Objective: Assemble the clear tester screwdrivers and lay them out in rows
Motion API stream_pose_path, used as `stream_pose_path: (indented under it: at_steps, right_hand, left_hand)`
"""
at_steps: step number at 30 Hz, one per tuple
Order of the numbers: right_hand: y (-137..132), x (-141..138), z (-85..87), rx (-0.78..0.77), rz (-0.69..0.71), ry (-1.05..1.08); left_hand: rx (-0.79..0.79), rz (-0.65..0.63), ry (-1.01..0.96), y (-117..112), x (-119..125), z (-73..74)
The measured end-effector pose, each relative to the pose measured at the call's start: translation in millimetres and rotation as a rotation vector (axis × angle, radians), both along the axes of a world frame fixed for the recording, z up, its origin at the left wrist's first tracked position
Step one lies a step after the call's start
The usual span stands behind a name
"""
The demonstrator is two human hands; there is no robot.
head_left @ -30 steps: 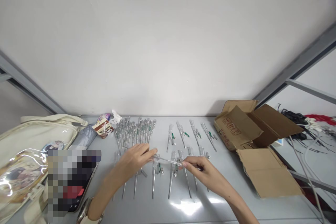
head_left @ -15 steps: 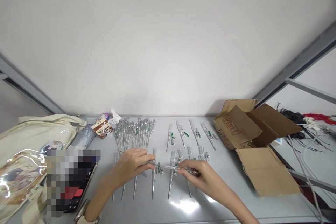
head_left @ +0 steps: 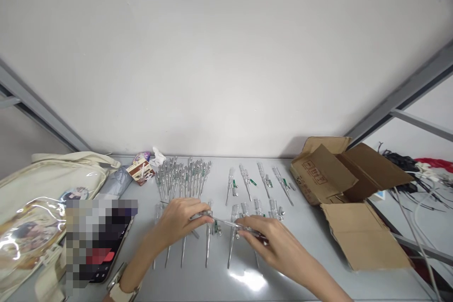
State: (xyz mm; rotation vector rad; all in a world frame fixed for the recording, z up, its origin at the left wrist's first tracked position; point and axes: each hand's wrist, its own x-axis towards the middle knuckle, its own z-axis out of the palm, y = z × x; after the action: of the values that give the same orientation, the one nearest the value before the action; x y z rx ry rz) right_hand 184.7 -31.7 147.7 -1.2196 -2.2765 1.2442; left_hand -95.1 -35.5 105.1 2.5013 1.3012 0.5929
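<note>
My left hand is closed around a slim clear-and-metal screwdriver, whose thin shaft pokes out on the left. In my right hand is a second screwdriver with a clear handle, held almost level, its blade pointing left. That blade reaches to my left fingertips; the exact contact is too small to make out. Below and around both hands lie several clear-handled tester screwdrivers in a row, tips toward me. Small green pieces and silver caps lie beside some of them.
Behind my left hand is a dense bunch of tester screwdrivers. Separate ones with loose parts lie at back right. An open cardboard box stands right. A phone and cream bag are left; a wall closes the back.
My right hand has shifted slightly left, bringing its screwdriver closer to my left fingers. My left hand keeps its grip. The whole view has moved a little.
</note>
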Motion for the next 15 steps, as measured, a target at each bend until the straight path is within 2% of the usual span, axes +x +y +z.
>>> stream_pose_path:
  at_steps: [4, 10, 15]
  right_hand:
    - [6, -3, -7.4, -0.144, 0.001, 0.105]
    - [16, 0, -9.6, -0.506, 0.055, 0.29]
    - [15, 1, -5.8, -0.585, 0.051, 0.323]
  left_hand:
    - [0.065, 0.03, -0.02, 1, 1, -0.2]
    - [0.07, 0.038, -0.105, 1, 4, 0.3]
    - [0.012, 0.031, -0.166, 0, 5, -1.5]
